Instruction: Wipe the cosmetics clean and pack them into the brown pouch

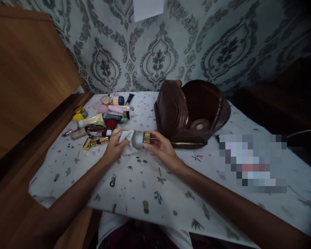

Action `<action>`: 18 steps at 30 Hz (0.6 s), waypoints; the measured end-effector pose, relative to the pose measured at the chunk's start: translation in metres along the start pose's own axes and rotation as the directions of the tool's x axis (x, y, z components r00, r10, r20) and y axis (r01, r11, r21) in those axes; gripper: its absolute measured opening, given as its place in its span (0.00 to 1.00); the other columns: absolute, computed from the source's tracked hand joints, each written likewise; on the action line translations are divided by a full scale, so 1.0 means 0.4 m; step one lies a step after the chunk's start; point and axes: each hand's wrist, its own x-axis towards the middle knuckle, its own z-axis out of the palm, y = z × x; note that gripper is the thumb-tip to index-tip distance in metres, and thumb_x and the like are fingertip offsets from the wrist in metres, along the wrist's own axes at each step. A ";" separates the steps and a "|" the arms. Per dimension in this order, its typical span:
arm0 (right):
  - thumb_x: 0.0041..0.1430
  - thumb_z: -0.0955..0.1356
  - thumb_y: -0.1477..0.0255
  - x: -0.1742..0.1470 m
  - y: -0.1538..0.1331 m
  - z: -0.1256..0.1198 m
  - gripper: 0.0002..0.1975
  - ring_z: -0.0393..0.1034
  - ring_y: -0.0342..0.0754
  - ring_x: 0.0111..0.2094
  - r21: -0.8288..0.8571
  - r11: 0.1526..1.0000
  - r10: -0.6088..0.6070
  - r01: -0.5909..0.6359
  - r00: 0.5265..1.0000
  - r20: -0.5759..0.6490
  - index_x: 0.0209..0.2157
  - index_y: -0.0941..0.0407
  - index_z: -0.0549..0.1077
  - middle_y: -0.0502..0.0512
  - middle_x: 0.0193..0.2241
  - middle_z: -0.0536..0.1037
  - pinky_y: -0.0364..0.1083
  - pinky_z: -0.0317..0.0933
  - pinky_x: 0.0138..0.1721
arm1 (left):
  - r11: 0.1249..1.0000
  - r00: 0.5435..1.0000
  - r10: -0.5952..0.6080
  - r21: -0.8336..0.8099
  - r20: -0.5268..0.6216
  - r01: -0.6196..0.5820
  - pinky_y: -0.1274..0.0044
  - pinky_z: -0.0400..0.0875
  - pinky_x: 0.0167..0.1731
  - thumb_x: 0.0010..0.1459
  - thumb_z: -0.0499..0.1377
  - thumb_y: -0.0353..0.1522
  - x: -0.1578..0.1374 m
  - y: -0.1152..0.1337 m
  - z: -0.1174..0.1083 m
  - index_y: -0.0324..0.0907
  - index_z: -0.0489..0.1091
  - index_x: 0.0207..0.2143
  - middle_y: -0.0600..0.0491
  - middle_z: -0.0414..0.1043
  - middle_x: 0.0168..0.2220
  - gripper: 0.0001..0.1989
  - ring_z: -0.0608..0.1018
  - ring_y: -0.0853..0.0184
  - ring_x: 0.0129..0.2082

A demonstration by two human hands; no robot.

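Observation:
Between my hands, a little above the table, a clear glass bottle with a gold cap (138, 139) lies on its side. My right hand (161, 147) has its fingers closed around the gold cap end. In my left hand (116, 146) is a white cloth (126, 137), pinched by the fingers and pressed against the bottle's base. Just left of that hand lie a dark red bottle with a white cap (97, 131) and gold tubes (100, 141). Behind my right hand stands an unzipped brown leather bag (171, 110).
Several cosmetics, among them a cream tube (92, 120), a green bottle (112, 118) and a pink tube (115, 109), lie at the table's left. A blurred-out item (251, 162) is at the right. A wooden panel (23, 69) borders the left side, and a patterned wall (158, 58) the back.

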 end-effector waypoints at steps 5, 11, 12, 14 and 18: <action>0.48 0.76 0.61 -0.026 -0.021 0.048 0.17 0.73 0.44 0.39 0.194 0.981 0.051 -0.028 0.992 -0.116 0.39 0.53 0.76 0.51 0.41 0.78 0.43 0.68 0.41 | 0.977 0.978 0.209 0.050 -0.014 -0.209 0.74 0.70 0.42 0.58 0.59 0.32 -0.006 0.008 -0.006 0.41 0.75 0.39 0.52 0.78 0.37 0.08 0.77 0.64 0.38; 0.44 0.78 0.60 -0.033 -0.028 0.048 0.16 0.75 0.44 0.33 0.434 0.894 0.174 -0.110 0.978 -0.111 0.31 0.55 0.77 0.50 0.33 0.80 0.41 0.71 0.33 | 0.900 0.899 0.435 0.009 0.044 -0.436 0.70 0.70 0.48 0.58 0.57 0.26 -0.010 0.011 -0.009 0.42 0.76 0.35 0.49 0.78 0.42 0.08 0.78 0.64 0.45; 0.44 0.78 0.59 -0.034 -0.029 0.043 0.17 0.76 0.45 0.33 0.449 0.882 0.211 -0.147 0.973 -0.094 0.32 0.55 0.78 0.51 0.33 0.80 0.41 0.72 0.32 | 0.893 0.893 0.449 0.017 0.044 -0.450 0.70 0.71 0.47 0.59 0.57 0.26 -0.011 0.012 -0.008 0.42 0.76 0.35 0.48 0.78 0.42 0.08 0.79 0.64 0.44; 0.45 0.77 0.57 -0.034 -0.029 0.031 0.19 0.78 0.48 0.33 0.472 0.853 0.286 -0.223 0.956 -0.065 0.34 0.55 0.78 0.52 0.33 0.81 0.42 0.73 0.30 | 0.881 0.882 0.469 0.039 0.045 -0.471 0.70 0.71 0.47 0.59 0.56 0.25 -0.014 0.015 -0.006 0.42 0.76 0.34 0.48 0.78 0.41 0.09 0.79 0.64 0.44; 0.50 0.75 0.56 -0.033 -0.022 0.018 0.18 0.79 0.48 0.30 0.471 0.831 0.348 -0.297 0.937 -0.024 0.36 0.54 0.78 0.53 0.31 0.82 0.41 0.73 0.26 | 0.857 0.856 0.509 0.043 0.085 -0.514 0.70 0.72 0.45 0.59 0.55 0.24 -0.022 0.025 -0.003 0.42 0.77 0.35 0.48 0.78 0.41 0.10 0.79 0.64 0.43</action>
